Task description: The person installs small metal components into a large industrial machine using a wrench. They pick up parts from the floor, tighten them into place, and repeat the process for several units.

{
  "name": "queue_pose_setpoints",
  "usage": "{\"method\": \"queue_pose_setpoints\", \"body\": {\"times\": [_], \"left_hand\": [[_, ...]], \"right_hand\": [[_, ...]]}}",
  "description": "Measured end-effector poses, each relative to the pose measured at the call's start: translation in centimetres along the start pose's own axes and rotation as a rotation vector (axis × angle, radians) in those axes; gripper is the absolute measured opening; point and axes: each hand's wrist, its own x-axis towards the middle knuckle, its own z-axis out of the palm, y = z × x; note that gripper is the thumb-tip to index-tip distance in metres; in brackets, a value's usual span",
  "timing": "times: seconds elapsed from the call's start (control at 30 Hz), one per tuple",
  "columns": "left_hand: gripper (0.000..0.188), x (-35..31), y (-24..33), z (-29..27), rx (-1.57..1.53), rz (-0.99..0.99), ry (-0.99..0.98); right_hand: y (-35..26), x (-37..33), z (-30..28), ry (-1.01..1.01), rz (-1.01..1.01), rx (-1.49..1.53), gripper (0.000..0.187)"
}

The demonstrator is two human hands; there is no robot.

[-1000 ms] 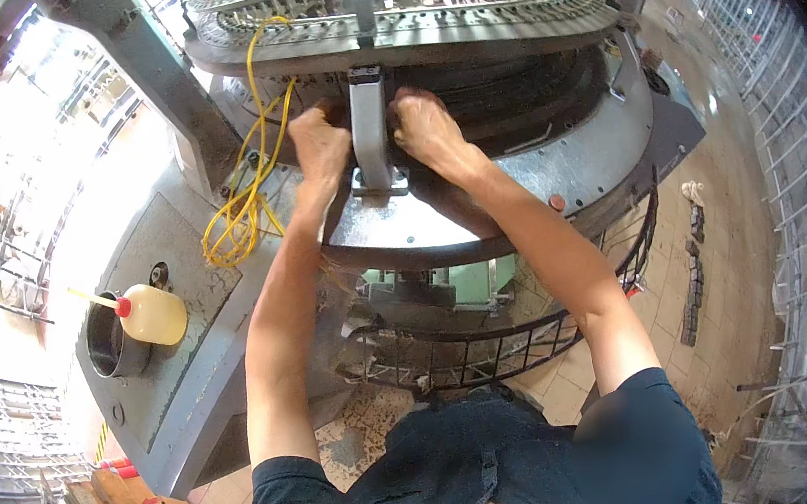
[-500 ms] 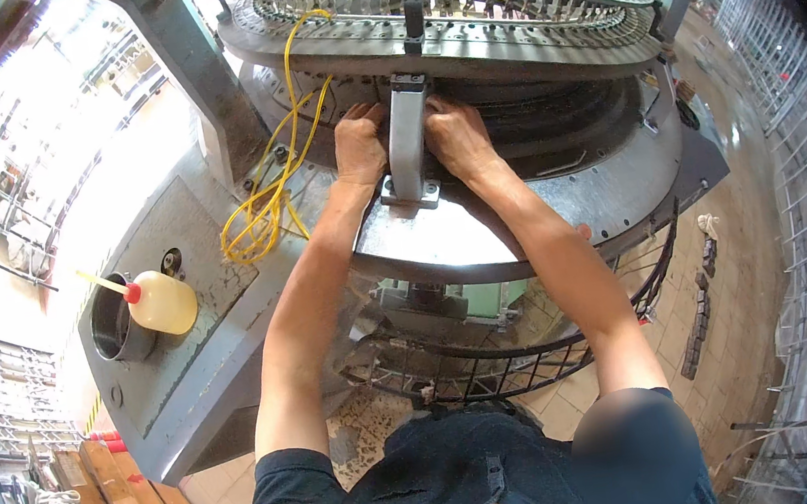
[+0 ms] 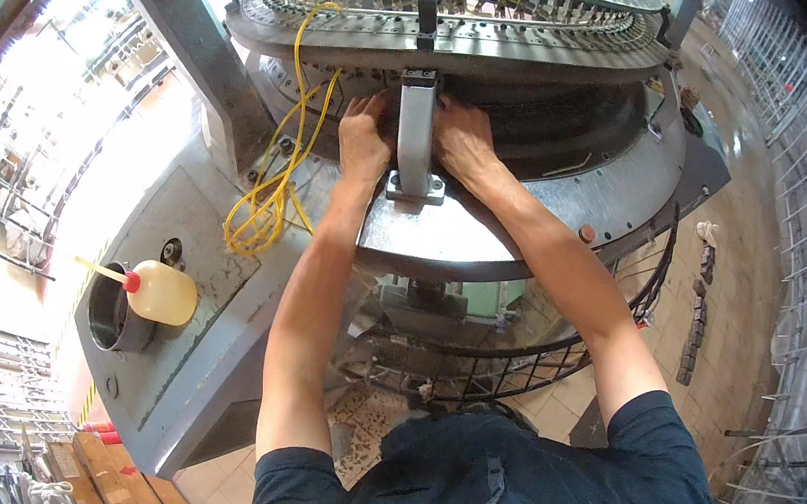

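Both my arms reach into the gap beneath the upper metal ring (image 3: 550, 51) of a large round machine. A grey upright post (image 3: 417, 127), bolted to the lower metal ring (image 3: 407, 236), stands between my hands. My left hand (image 3: 366, 144) is just left of the post, its fingers curled inward and their tips hidden. On the other side, my right hand (image 3: 464, 138) is closed, its fingertips hidden in the shade behind the post. What they grip, if anything, cannot be seen. Right of my right hand curves a dark round inner wall (image 3: 564, 121).
A yellow cord (image 3: 264, 227) hangs in loops left of my left hand. On the grey machine table (image 3: 204, 352) lie a squeeze bottle (image 3: 164, 293) of yellowish liquid and a dark round pot (image 3: 108, 326). Flat cartons (image 3: 137, 501) lie at lower left; a black curved guard (image 3: 529, 375) runs below the ring.
The machine sits slightly farther right in the picture. Both hands stay beside the post; my right hand's fingers look more tightly curled.
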Motion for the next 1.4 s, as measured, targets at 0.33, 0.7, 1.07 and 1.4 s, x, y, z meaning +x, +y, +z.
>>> {"method": "queue_pose_setpoints", "body": {"times": [0.33,0.7,1.07,1.4], "left_hand": [[0.030,-0.3,0.2,0.0,-0.032,-0.066,0.025],[0.016,-0.3,0.4,0.3,-0.059,-0.027,0.059],[0.023,-0.2,0.0,0.5,-0.028,-0.031,0.082],[0.024,-0.2,-0.3,0.6,-0.033,0.036,0.107]], "right_hand": [[-0.3,0.1,-2.7,-0.078,0.182,-0.023,0.035],[10.1,-10.5,-9.9,-0.090,0.396,-0.369,0.023],[9.8,-11.0,-9.6,-0.020,0.244,-0.255,0.023],[1.9,-0.4,-6.0,-0.084,0.128,0.865,0.021]]}}
